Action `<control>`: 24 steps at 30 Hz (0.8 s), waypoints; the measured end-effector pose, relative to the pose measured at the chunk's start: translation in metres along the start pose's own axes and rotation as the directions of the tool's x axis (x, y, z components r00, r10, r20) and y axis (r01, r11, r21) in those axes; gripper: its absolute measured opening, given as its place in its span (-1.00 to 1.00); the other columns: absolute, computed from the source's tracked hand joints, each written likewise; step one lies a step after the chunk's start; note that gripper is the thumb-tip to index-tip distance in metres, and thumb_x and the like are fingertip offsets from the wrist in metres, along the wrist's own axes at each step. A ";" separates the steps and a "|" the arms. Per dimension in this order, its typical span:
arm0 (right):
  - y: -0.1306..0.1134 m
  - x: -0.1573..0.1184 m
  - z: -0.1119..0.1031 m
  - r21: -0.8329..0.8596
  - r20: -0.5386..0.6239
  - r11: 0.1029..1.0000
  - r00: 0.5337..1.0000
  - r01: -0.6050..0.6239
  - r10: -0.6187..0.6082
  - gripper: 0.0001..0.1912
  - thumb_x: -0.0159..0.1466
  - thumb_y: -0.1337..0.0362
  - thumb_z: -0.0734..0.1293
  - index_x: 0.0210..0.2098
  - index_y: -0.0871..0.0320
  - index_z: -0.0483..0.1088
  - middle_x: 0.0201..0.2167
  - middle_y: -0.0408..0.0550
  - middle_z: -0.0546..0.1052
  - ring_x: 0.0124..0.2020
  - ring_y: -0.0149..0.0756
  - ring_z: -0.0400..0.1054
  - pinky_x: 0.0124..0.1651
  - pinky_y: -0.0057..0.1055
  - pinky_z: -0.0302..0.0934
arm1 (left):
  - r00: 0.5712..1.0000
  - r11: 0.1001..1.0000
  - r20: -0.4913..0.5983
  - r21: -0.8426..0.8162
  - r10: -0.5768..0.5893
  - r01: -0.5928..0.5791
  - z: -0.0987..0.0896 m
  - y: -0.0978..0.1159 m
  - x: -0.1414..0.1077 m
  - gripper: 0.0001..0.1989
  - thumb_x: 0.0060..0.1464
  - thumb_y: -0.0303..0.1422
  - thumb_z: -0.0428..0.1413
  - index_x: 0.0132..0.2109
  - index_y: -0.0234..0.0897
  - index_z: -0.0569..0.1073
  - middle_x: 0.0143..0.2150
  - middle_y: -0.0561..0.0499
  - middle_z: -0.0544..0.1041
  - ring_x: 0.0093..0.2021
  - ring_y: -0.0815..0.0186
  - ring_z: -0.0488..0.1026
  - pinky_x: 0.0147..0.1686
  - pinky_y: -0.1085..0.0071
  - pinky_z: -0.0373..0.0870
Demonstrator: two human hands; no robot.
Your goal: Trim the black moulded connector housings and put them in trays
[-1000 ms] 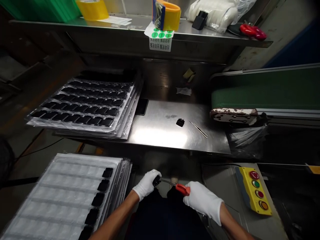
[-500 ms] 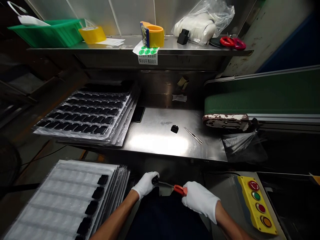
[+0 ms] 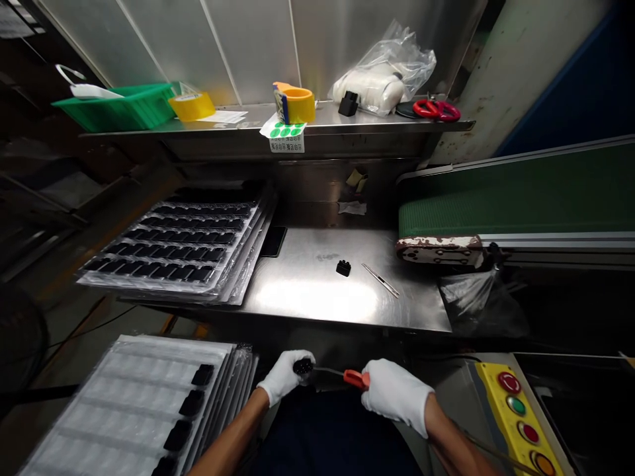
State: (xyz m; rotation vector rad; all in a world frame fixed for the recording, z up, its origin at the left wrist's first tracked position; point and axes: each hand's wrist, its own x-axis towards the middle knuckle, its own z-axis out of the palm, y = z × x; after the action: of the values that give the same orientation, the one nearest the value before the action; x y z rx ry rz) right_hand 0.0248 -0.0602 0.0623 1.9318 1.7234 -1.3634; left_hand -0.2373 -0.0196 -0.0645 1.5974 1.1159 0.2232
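Observation:
My left hand (image 3: 284,377), in a white glove, is closed around a small black part (image 3: 303,366) near the bottom centre. In my right hand (image 3: 397,391), also gloved, is the red handle of a thin metal tool (image 3: 356,379). The tool's shaft points left and its end is at or close to the black part; contact is hard to tell. Ahead on the steel table (image 3: 297,284) lie another small black part (image 3: 343,268) and metal tweezers (image 3: 380,280).
Stacked trays of black parts (image 3: 163,248) stand left, with another tray stack (image 3: 124,410) nearer. A green conveyor (image 3: 520,192) and yellow button box (image 3: 520,416) are right. Tape, scissors (image 3: 436,110) and a green basket (image 3: 122,109) sit on the shelf (image 3: 238,122).
The camera view has tilted, so the shelf and table appear lower. My left hand has turned the black part slightly, showing more of its face. The right hand keeps its grip.

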 end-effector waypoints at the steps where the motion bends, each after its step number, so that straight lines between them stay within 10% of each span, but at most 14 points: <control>1: 0.000 -0.001 -0.001 -0.005 -0.008 1.000 1.000 -0.005 0.005 -0.81 -0.06 0.40 0.26 -0.47 0.19 0.51 -0.53 0.08 0.58 -0.55 -0.16 0.47 -0.63 -0.44 0.01 | 1.000 1.000 0.005 -0.011 -0.007 0.007 -0.001 0.001 0.001 -0.83 0.11 -0.32 0.18 -0.30 -0.37 0.45 -0.33 0.05 0.48 -0.28 0.30 0.45 -0.23 0.30 0.41; 18: 0.013 -0.004 0.005 -0.008 0.030 1.000 1.000 -0.002 0.002 -0.77 -0.05 0.39 0.28 -0.42 0.16 0.54 -0.52 0.07 0.61 -0.52 -0.10 0.51 -0.60 -0.43 0.11 | 0.915 0.933 0.281 -0.128 -0.290 0.335 0.012 0.011 0.007 -0.84 0.13 -0.34 0.17 -0.25 -0.38 0.42 -0.48 0.11 0.44 -0.50 0.41 0.45 -0.52 0.47 0.44; 24: 0.019 -0.006 0.007 -0.007 0.022 1.000 1.000 -0.010 0.010 -0.77 -0.05 0.41 0.28 -0.43 0.20 0.54 -0.51 0.12 0.60 -0.50 -0.09 0.51 -0.60 -0.43 0.09 | 0.959 0.950 0.126 -0.153 -0.253 0.271 0.018 0.008 0.002 -0.87 0.12 -0.38 0.17 -0.26 -0.37 0.42 -0.43 0.11 0.43 -0.42 0.38 0.44 -0.38 0.39 0.44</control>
State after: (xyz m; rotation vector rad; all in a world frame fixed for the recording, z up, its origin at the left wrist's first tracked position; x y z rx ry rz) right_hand 0.0386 -0.0746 0.0553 1.9118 1.7039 -1.3685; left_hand -0.2198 -0.0296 -0.0649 1.2807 1.1820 0.0543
